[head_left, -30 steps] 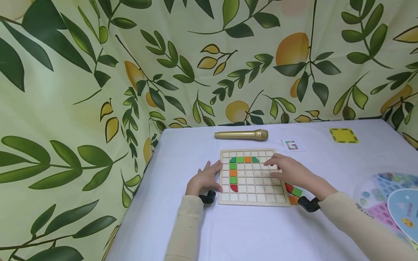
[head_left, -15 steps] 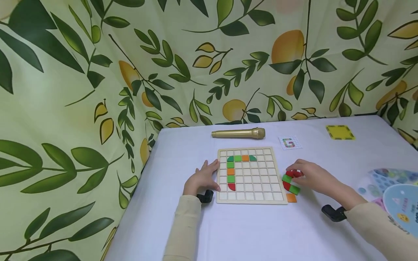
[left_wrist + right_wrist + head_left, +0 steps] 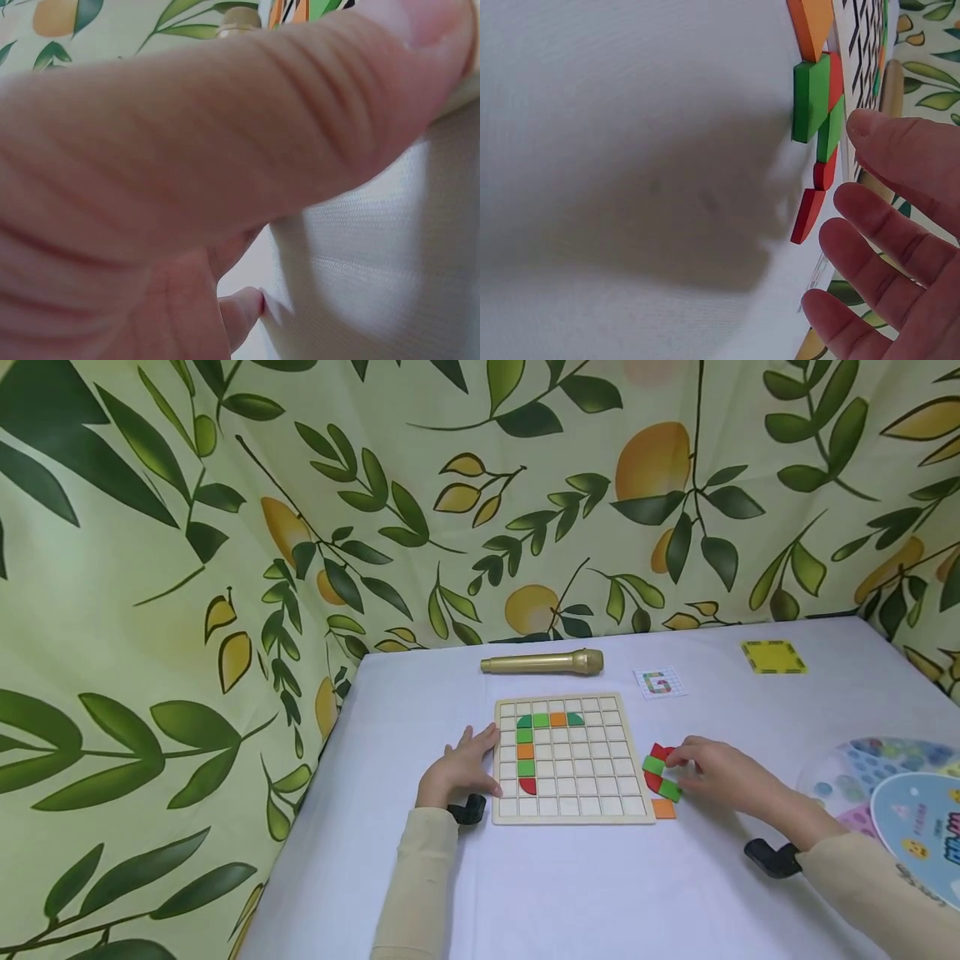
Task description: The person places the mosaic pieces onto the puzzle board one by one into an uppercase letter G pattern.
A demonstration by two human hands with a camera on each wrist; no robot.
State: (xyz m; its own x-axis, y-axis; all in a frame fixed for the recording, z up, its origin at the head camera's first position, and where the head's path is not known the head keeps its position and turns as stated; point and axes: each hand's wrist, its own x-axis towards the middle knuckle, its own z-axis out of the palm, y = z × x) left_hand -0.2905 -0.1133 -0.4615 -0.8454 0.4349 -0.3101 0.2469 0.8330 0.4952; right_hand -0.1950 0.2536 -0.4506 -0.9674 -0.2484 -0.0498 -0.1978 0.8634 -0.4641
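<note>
A wooden grid board [image 3: 592, 783] lies on the table, with green, orange and red tiles set in a bent line in its upper left cells. My left hand [image 3: 453, 772] touches the board's left edge with thumb and fingers spread; in the left wrist view its thumb [image 3: 225, 142] fills much of the frame. Over the loose tiles right of the board is my right hand [image 3: 731, 777], its fingers apart and slightly bent. The right wrist view shows nothing between those fingers [image 3: 877, 225]. Among these loose tiles are green tiles [image 3: 670, 790], red tiles [image 3: 652, 782] and an orange tile [image 3: 663, 809].
Behind the board lie a gold microphone [image 3: 542, 662] and a small grid card [image 3: 661, 682] with a G-shaped pattern. A yellow square frame [image 3: 774, 657] is at the back right. A round clear container with a blue label [image 3: 918, 827] stands at the right.
My right hand has moved right, from above the board to the loose tiles, and stays there with its fingertips shifting slightly. The left hand keeps its place at the board's edge.
</note>
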